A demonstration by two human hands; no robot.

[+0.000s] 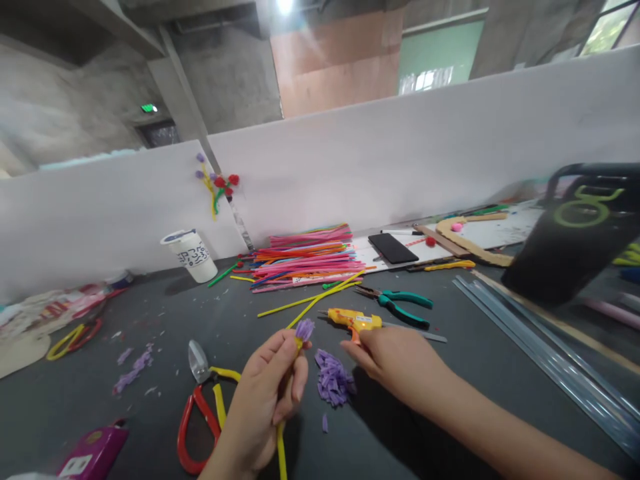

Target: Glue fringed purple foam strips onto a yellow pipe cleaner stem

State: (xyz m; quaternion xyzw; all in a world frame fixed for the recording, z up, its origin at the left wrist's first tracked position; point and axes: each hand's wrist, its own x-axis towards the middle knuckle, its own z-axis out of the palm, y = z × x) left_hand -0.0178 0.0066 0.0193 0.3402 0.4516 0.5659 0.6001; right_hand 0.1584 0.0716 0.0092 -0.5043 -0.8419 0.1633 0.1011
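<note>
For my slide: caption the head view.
Left hand holds a purple-tipped yellow pipe cleaner; right hand at the yellow glue gun.

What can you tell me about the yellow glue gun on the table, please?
The glue gun is small, of yellow plastic with an orange grip. It lies on the dark table, nozzle pointing left, with a clear glue stick jutting from its back. The right hand touches its grip. Green-handled pliers lie just behind.
</note>
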